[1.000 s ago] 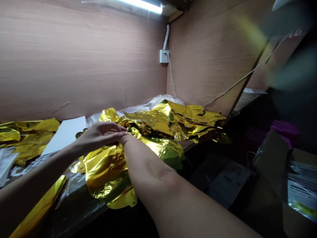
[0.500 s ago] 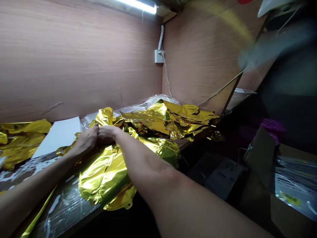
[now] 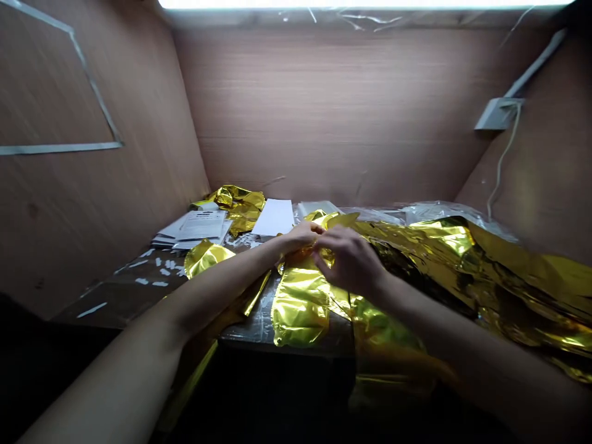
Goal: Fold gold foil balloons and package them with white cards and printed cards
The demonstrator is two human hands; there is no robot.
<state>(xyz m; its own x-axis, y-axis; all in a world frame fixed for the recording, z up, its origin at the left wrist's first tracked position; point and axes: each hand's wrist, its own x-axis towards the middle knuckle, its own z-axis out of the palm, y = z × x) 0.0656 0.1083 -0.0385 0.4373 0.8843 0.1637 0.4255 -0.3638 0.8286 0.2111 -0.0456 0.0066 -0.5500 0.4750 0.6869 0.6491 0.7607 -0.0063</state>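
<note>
A flat gold foil balloon lies on the dark worktop and hangs a little over its front edge. My left hand pinches the balloon's far end with closed fingers. My right hand rests right beside it, fingers curled on the same foil. A big heap of crumpled gold foil balloons spreads to the right of my hands. A smaller gold piece lies left of my left forearm.
A stack of printed sheets and a white card lie toward the back left, with more gold foil behind them. Clear plastic bags sit at the back right. Wooden walls close in three sides; a wall socket is at the right.
The view has swung left, so the booth's left wall and the paper stack now show. My hands stay together on the gold foil balloon, the right hand now lying over it.
</note>
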